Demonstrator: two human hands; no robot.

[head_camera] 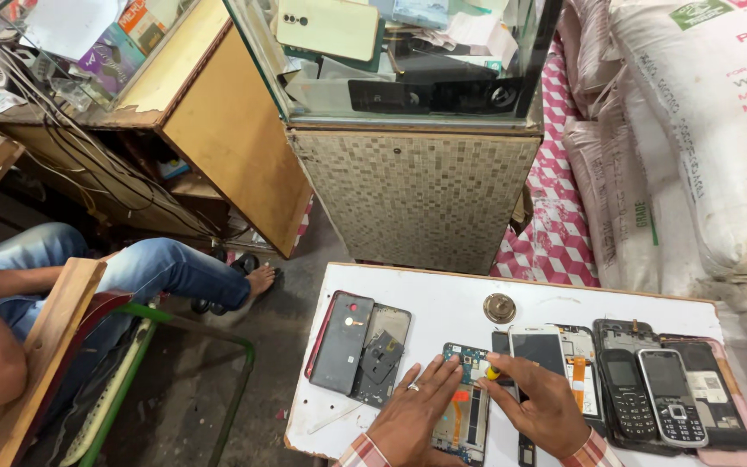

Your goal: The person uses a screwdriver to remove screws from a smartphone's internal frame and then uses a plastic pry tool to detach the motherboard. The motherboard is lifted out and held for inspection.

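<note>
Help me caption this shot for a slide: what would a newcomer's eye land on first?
First, the two hands at the bottom centre: the left hand steadies an opened phone with its circuit board bare, while the right hand pinches a small yellow-handled tool against it. Around them, the white table is strewn with dismantled phones, including two keypad phones at the right.

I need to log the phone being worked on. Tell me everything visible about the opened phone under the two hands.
The opened phone lies flat on the white table, back cover off, its long side running toward the wearer. A teal circuit board sits at its far end, a dark battery bay with an orange flex strip below. The left hand rests fingers on its left edge; the right hand holds a small yellow-handled tool at the board. Its near end runs past the picture's lower edge.
</note>
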